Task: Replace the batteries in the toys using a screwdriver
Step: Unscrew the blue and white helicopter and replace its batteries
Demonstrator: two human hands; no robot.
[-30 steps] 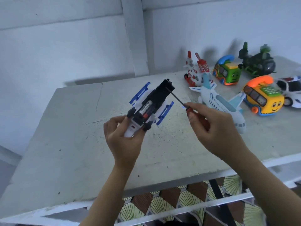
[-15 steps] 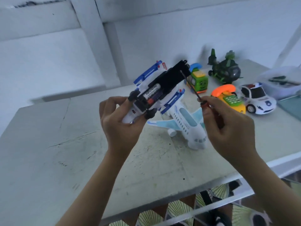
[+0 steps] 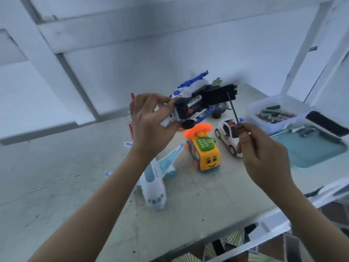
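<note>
The grey table (image 3: 56,176) spreads under both hands, which are raised above it. Just beyond the right hand (image 3: 264,159), on its outer side, lies a teal tray (image 3: 311,148), and further out past that hand's fingertips stands a clear plastic box (image 3: 273,110) of small dark and red pieces. A white and pale blue toy airplane (image 3: 153,188) rests below the left forearm, its nose towards the person. The left hand (image 3: 149,120) has thumb and fingers curled round the blue and white toy (image 3: 181,112), holding it in the air with its black underside turned up and its far end reaching towards the right hand. Between the two hands, lower down on the table, sits a yellow telephone bus (image 3: 205,156) with an orange handset, and beside the right hand's fingertips a white toy car (image 3: 227,133). The right hand pinches the red handle of the screwdriver (image 3: 233,108), its dark shaft pointing up to the black end of the held toy; whether the tip touches cannot be told. A battery (image 3: 194,102) lies in the open compartment, just past the left hand's fingertips
</note>
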